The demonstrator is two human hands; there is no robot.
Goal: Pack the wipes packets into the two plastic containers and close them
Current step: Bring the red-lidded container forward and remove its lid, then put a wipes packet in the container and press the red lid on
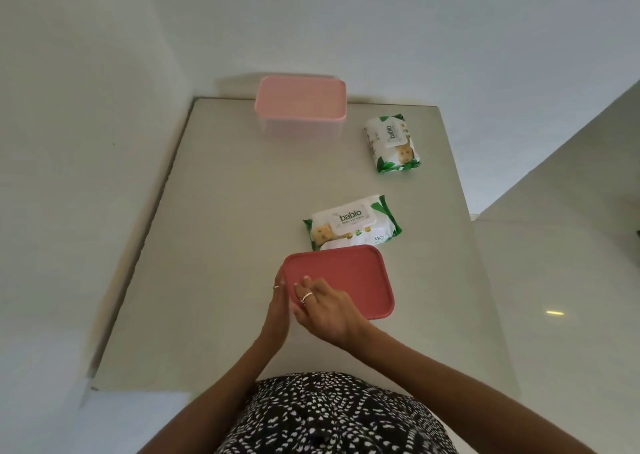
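A container with a dark red lid (349,277) sits near me on the table. My left hand (277,306) presses flat against its left edge, and my right hand (322,304) rests on the lid's near left corner, fingers curled at the rim. Just behind it lies a white and green wipes packet (351,223), touching the container's far side. A second wipes packet (391,143) lies further back on the right. At the table's far edge stands a clear container with a pale pink lid (300,98), shut.
The beige table (214,245) runs along a white wall on the left and ends at a wall behind. To the right is a drop to a glossy floor (554,280). My patterned clothing fills the bottom of the view.
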